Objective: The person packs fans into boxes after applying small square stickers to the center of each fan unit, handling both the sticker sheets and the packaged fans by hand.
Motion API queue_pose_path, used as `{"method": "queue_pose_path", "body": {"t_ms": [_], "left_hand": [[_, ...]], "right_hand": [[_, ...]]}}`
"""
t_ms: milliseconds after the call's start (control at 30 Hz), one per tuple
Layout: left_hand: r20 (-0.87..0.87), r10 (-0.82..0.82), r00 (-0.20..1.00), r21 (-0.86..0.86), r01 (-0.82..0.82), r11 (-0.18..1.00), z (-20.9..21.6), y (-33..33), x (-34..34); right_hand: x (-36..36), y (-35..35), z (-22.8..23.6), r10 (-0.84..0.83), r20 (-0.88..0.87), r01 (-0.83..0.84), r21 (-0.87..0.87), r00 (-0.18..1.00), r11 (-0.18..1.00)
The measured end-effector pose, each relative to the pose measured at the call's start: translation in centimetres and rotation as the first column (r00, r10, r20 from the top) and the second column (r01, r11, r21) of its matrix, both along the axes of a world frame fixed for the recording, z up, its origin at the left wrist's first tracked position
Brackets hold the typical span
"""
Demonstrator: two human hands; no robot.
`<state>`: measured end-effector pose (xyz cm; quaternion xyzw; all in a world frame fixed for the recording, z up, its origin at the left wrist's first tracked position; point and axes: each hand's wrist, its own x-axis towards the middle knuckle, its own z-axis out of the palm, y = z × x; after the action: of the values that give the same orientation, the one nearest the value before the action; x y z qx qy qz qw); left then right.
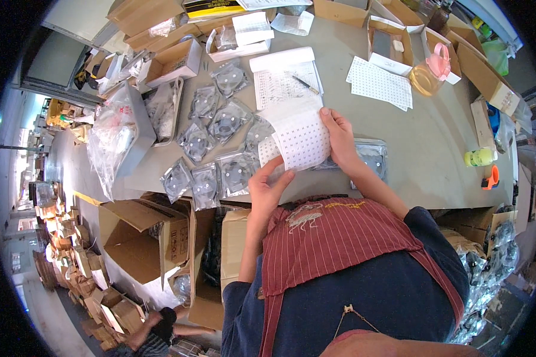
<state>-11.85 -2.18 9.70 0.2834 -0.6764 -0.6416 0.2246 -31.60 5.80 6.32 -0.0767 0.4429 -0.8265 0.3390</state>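
A curled white sheet of small printed labels (305, 140) is held up between my hands over the near part of the table. My right hand (342, 141) pinches its right edge, thumb on top. At the lower left corner is my left hand (265, 188), its forefinger and thumb on the sheet's edge; whether a single label is between them cannot be made out. Behind the sheet lies a notepad (283, 80) with handwriting and a pen (305, 84) on it. Several clear bags with dark round parts (226, 122) lie to the left, and more bagged parts (372, 157) sit beside my right forearm.
Two label sheets (380, 84) lie farther right, near a pink-lidded jug (429, 74) of amber liquid. A grey bin (138, 134) with plastic bags stands at the left table edge. Below are open cardboard boxes (138, 241). Another person (155, 333) is at the lower left.
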Motion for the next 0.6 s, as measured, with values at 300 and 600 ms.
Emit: {"method": "queue_pose_path", "body": {"t_ms": [300,600], "left_hand": [[-0.028,0.189,0.982,0.181,-0.181,0.967,-0.4,-0.2,0.0],[-0.105,0.219,0.97,0.213,-0.193,0.958,-1.1,-0.6,0.0]], "right_hand": [[-2.6,1.8,0.5,0.037,-0.202,-0.012,0.124,0.979,0.992],[-2.8,2.9,1.5,0.249,-0.288,-0.217,0.138,0.925,0.966]]}}
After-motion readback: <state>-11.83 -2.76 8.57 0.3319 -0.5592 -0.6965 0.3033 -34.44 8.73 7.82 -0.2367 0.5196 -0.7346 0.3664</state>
